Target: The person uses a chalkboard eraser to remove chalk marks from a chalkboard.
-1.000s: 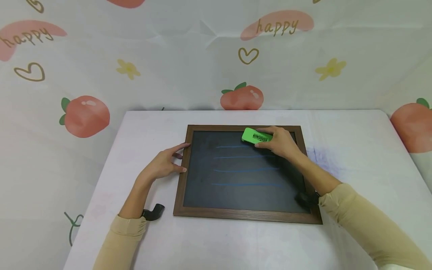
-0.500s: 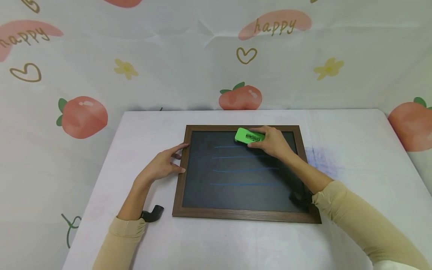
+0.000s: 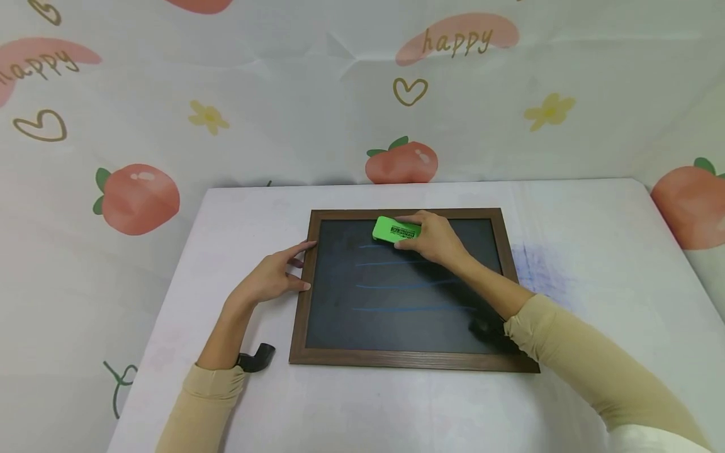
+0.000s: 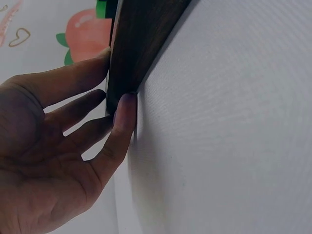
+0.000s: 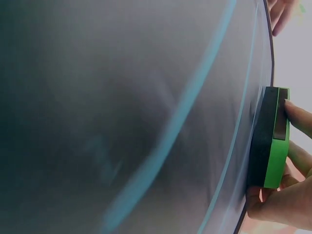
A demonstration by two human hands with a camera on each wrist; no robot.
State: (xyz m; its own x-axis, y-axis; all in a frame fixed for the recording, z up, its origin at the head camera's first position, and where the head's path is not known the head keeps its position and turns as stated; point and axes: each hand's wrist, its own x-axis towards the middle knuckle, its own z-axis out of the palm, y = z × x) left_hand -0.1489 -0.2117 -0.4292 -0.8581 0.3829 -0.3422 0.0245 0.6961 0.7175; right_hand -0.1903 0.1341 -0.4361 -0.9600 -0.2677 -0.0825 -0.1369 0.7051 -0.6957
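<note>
A blackboard [image 3: 362, 330] in a brown wooden frame lies on the white table, with several thin blue horizontal lines on it. Near its upper edge, my right hand [image 3: 437, 238] grips a green eraser [image 3: 391, 229] with black lettering. The right wrist view has the eraser [image 5: 277, 158] with its dark pad against the board, held between thumb and fingers. Part of the top blue line [image 3: 370, 246] shows below the eraser; the rest is hidden. At the board's left side, my left hand [image 3: 269, 275] touches the frame [image 4: 130, 48] with extended fingers and thumb.
The white table [image 3: 362, 409] extends around the board. A blue-purple smudge [image 3: 540, 270] marks it on the right. Behind stands a white backdrop [image 3: 283, 82] printed with fruit, hearts and flowers. A black wrist device [image 3: 257, 357] sticks out from the left wrist.
My right hand has slid the eraser leftward along the upper part of the board. My left hand stays at the frame's left side. The head view has shifted slightly.
</note>
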